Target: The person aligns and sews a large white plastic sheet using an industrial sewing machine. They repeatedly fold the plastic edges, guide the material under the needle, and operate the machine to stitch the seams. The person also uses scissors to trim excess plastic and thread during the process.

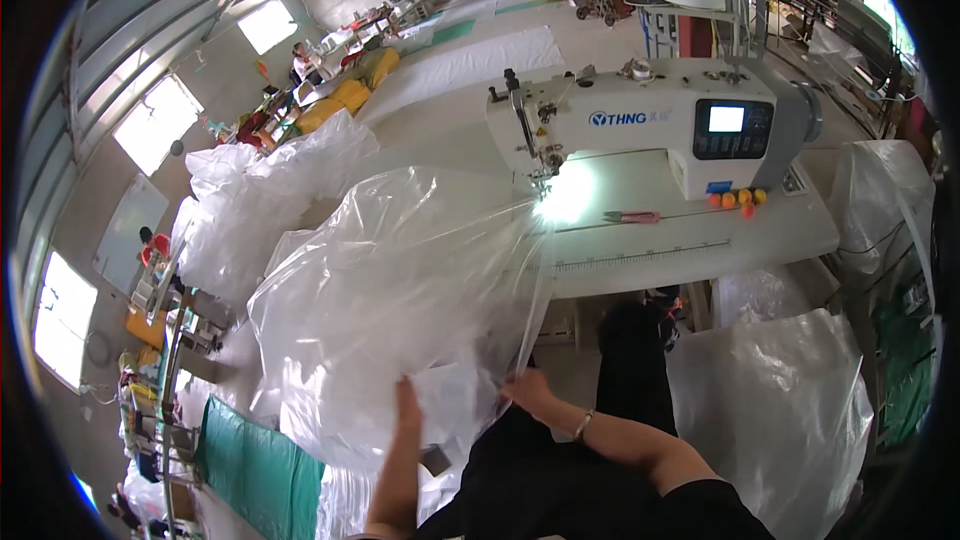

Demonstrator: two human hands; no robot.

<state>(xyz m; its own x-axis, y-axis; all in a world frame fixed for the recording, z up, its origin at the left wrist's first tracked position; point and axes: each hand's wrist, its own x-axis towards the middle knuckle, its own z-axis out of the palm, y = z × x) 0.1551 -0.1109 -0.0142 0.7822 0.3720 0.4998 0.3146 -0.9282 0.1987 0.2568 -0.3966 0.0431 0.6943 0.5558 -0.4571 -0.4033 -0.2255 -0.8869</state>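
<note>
A large clear plastic sheet or bag (pixel 370 280) spreads from the sewing machine's needle area down over my lap. My right hand (pixel 528 392) is closed on the edge of this plastic, below the table's front edge. To its left, my left hand (pixel 407 405) rests against the plastic; its fingers are not clear enough to tell their shape. One gathered corner of the plastic runs up to the presser foot of the white sewing machine (pixel 620 120), where a bright lamp glares. Whether the corner lies under the foot is lost in the glare.
Red-handled thread snips (pixel 632 217) lie on the machine table (pixel 690 255), near small orange and yellow balls (pixel 745 200). Crumpled plastic (pixel 240 200) is heaped at the left, with more plastic (pixel 775 400) at the right. A green sheet (pixel 255 470) lies lower left. Other people work farther off.
</note>
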